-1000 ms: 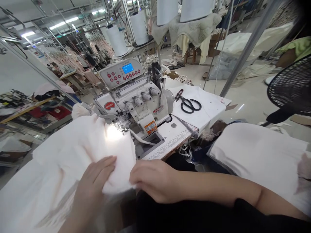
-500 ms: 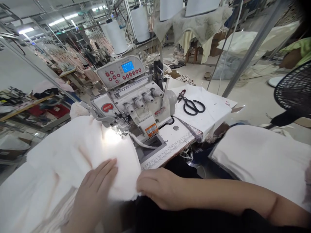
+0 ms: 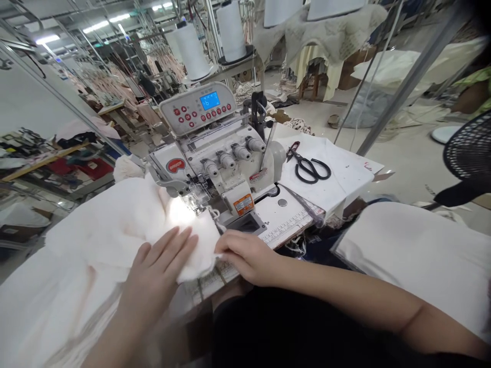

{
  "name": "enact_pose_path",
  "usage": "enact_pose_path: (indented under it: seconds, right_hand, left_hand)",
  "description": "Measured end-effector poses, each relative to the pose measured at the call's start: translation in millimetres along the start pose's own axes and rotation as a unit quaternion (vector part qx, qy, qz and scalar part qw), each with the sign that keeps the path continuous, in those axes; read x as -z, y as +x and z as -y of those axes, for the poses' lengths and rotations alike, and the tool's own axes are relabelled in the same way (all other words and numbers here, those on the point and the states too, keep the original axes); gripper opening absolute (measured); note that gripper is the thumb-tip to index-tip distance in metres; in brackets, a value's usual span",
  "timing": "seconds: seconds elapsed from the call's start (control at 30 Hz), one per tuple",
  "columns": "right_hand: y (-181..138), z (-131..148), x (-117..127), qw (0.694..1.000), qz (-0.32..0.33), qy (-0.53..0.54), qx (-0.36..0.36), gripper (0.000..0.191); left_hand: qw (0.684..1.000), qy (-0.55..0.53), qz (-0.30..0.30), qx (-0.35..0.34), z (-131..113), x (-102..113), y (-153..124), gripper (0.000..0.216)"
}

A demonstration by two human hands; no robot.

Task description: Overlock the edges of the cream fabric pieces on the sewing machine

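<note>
White fluffy fabric [image 3: 203, 237] lies under the lit needle area of an overlock sewing machine [image 3: 222, 158]. Flat on top of it rests my left hand [image 3: 164, 263], fingers stretched toward the presser foot. My right hand [image 3: 247, 255] pinches the fabric's near right corner between thumb and fingers. The fabric's right edge runs from that pinch up to the machine's foot. More of the white cloth [image 3: 103, 220] spreads in folds over the left side of the table. The exact stitching point is washed out by the lamp.
Black-handled scissors [image 3: 312, 170] lie on a white-covered surface [image 3: 337, 179] right of the machine. A pile of white fabric pieces [image 3: 414, 250] sits at the right, below a black fan [image 3: 468, 143]. Thread cones [image 3: 192, 51] stand behind the machine.
Both hands have moved forward, toward the machine, with the fabric. Less fabric shows between the hands and the needle area, and the near table edge has come into view.
</note>
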State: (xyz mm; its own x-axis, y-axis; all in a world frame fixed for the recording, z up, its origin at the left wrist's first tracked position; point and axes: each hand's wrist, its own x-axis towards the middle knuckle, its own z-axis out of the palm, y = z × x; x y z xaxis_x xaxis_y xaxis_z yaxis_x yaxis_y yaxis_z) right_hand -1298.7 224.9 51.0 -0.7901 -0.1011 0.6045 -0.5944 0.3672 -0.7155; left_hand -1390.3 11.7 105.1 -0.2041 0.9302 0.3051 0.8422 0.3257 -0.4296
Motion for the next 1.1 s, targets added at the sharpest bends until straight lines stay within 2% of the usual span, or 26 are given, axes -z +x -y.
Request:
enact_pose_path:
  seconds: [0.13,0.37,0.5,0.6,0.67,0.77,0.87,0.97,1.1]
  right_hand:
    - [12.3,-9.8,0.4,0.999,0.008,0.041,-0.013,0.006]
    - [33.1,-28.5,2.4,0.997,0.006,0.069,-0.013,0.009]
    - [43.6,-32.5,6.1,0.998,-0.003,-0.05,0.028,0.01]
    - [48.1,-28.1,10.4,0.981,0.003,-0.192,0.014,0.016]
    - [46.4,-24.4,13.6,0.966,0.01,-0.257,0.011,0.02]
    - [33.1,-24.8,15.8,0.955,-0.011,-0.295,0.036,0.022]
    - [11.0,-36.8,11.5,0.954,-0.025,-0.295,0.047,0.021]
    - [-6.5,-54.5,3.2,0.951,0.031,-0.307,-0.02,0.019]
    - [-11.3,-68.0,-3.6,0.948,0.086,-0.282,-0.123,0.018]
  left_hand:
    - [0.999,0.017,0.038,-0.012,14.8,-2.2,6.4,0.067]
    - [0.996,0.011,0.079,0.025,37.5,-13.4,17.8,0.056]
    - [0.994,-0.008,0.095,0.044,43.9,-12.9,29.4,0.048]
    - [0.989,-0.024,0.127,0.065,48.6,-13.2,39.4,0.035]
    - [0.985,-0.033,0.146,0.086,53.4,-15.8,45.0,0.035]
    - [0.98,-0.042,0.156,0.114,64.1,-21.6,51.7,0.046]
    - [0.978,-0.066,0.153,0.126,78.7,-26.3,59.4,0.044]
    - [0.972,-0.108,0.141,0.153,94.6,-33.9,70.9,0.036]
    - [0.96,-0.123,0.099,0.23,109.5,-56.0,85.9,0.03]
